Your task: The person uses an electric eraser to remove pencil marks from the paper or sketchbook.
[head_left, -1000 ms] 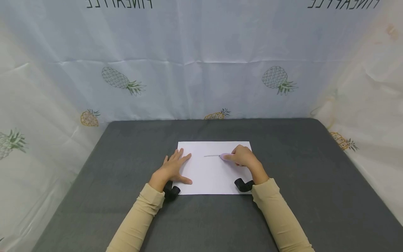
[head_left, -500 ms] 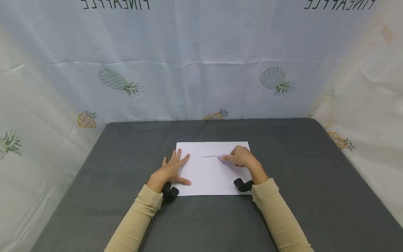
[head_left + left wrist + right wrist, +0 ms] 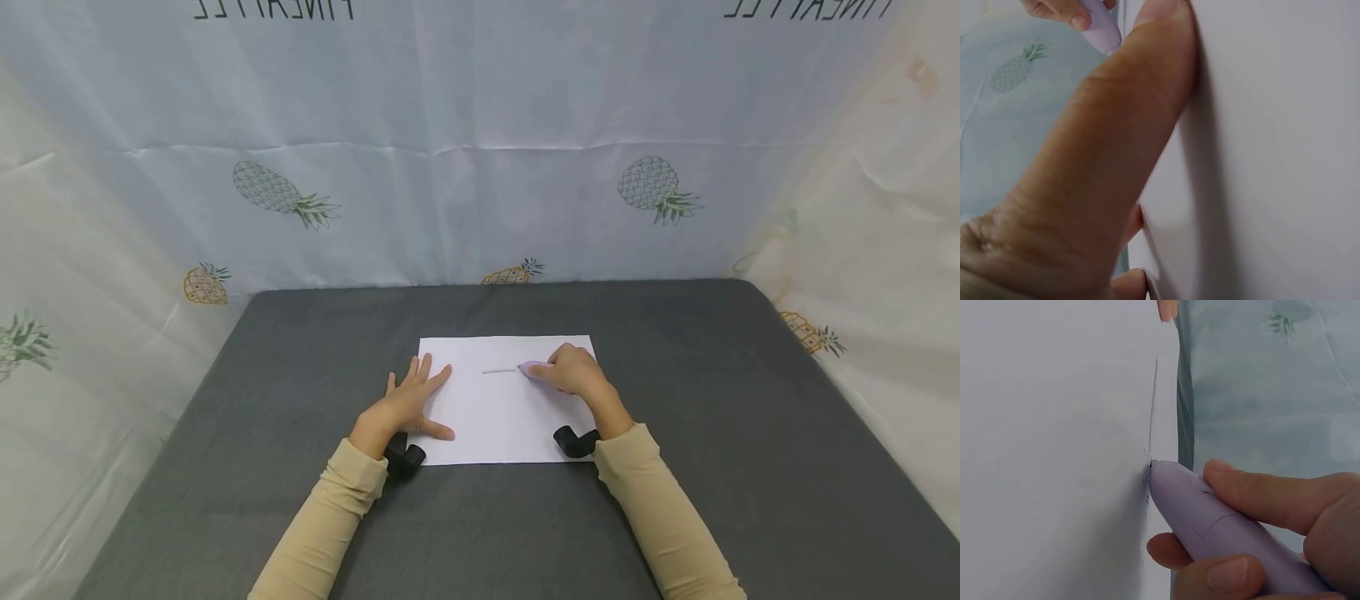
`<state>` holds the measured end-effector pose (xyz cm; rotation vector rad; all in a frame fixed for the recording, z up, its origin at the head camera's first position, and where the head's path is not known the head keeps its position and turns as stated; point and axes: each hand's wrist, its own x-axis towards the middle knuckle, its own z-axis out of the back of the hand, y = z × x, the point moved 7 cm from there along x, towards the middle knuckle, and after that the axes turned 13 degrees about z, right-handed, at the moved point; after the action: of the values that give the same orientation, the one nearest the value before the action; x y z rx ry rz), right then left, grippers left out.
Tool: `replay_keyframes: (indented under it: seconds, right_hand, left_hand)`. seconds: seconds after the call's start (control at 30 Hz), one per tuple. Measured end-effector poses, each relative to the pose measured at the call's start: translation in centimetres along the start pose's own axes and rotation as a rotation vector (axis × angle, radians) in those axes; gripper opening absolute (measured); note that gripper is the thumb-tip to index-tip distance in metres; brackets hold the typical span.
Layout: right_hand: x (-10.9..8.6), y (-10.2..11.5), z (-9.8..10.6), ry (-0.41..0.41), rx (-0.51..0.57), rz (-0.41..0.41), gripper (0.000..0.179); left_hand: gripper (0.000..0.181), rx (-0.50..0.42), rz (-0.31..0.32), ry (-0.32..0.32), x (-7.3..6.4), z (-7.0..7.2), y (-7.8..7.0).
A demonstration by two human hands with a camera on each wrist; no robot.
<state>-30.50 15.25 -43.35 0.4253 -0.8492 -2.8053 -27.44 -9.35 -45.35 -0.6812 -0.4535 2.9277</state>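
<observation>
A sheet of white paper (image 3: 495,429) lies on the dark table. My left hand (image 3: 408,408) rests on its left side, fingers spread and thumb apart. My right hand (image 3: 577,372) pinches a thick lilac electric eraser (image 3: 1229,531) between thumb and fingers. In the right wrist view, its narrow tip meets the paper at the near end of a thin dark line (image 3: 1153,406). Small dark crumbs (image 3: 1147,500) lie along the stretch behind the tip. The left wrist view is mostly filled by my left thumb (image 3: 1110,119), which hides part of the sheet.
A grey cloth covers the table (image 3: 322,350). Black wrist-worn devices (image 3: 576,442) sit under both wrists, over the lower part of the paper. A curtain (image 3: 450,200) printed with pineapples hangs behind the table's far edge.
The head view has shifted slightly. My right hand and the electric eraser make only small movements at the line's right end. My left hand stays in place on the paper.
</observation>
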Motion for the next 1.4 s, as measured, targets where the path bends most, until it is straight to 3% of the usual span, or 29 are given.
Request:
replay_keyframes:
  seconds: [0.27,0.5,0.77,1.0,1.4]
  right_hand:
    - [-0.18,0.25,0.09,0.002,-0.012,0.000,0.046]
    - [-0.36,0.35,-0.05,0.068,0.038,0.034,0.053]
    - [-0.40,0.24,0.47,-0.007,0.007,0.008,0.049]
    - [-0.34,0.24,-0.06,0.070,0.039,0.034,0.051]
    - [-0.24,0.15,0.33,-0.023,-0.030,0.002,0.045]
  left_hand:
    - [0.110,-0.001,-0.001,-0.005,0.04,0.02,-0.03]
    - [0.111,0.011,0.002,-0.005,0.17,-0.06,0.08]
    - [0.111,0.010,0.007,-0.008,0.17,0.00,0.05]
    - [0.110,0.011,0.004,-0.011,0.08,0.01,-0.03]
    - [0.110,0.014,-0.001,-0.020,0.18,0.01,-0.02]
